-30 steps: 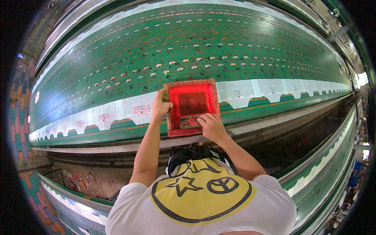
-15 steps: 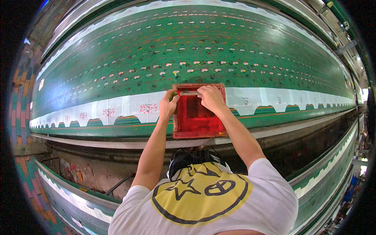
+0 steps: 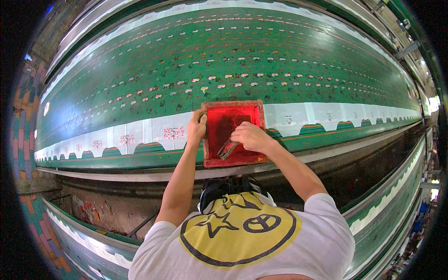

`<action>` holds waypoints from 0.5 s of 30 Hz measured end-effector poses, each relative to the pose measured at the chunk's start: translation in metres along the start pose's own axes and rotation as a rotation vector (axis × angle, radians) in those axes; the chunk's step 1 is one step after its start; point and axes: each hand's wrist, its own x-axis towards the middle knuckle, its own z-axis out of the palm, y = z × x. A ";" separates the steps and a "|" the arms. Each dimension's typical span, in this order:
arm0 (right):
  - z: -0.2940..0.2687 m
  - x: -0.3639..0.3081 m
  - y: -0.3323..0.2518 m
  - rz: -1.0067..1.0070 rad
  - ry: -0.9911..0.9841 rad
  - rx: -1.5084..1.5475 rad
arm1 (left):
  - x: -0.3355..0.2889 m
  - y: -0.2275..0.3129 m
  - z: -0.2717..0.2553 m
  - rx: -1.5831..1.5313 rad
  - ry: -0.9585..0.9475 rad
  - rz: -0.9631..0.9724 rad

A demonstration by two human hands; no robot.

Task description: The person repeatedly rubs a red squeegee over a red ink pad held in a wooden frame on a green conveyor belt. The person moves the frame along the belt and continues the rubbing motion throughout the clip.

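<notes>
A screen printing frame (image 3: 233,103) with reddish wooden sides lies across the white cloth strip at the table's near edge. Wet red ink (image 3: 217,122) coats its mesh, darker in the middle. My left hand (image 3: 196,128) is closed on the frame's left side near the far corner. Something small and dark yellowish shows by its fingertips, too unclear to name. Over the mesh, my right hand (image 3: 252,137) grips a squeegee (image 3: 227,150), which slants toward the near left with its lower end over the red ink.
Joined white cloth pieces (image 3: 151,133) with curved cut-outs run along the green table (image 3: 154,70); those to the left carry red prints (image 3: 174,133), those to the right dark outlines (image 3: 289,120). A pale rail (image 3: 140,176) edges the table. Another long table (image 3: 88,238) stands behind me.
My right hand has drawn the squeegee from the frame's far end toward me and turned it from crosswise to slanted. My left hand has slid slightly nearer along the frame's side.
</notes>
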 end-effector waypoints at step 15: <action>0.004 0.011 0.032 0.537 0.376 -0.180 | -0.006 0.023 -0.007 0.054 -0.016 -0.029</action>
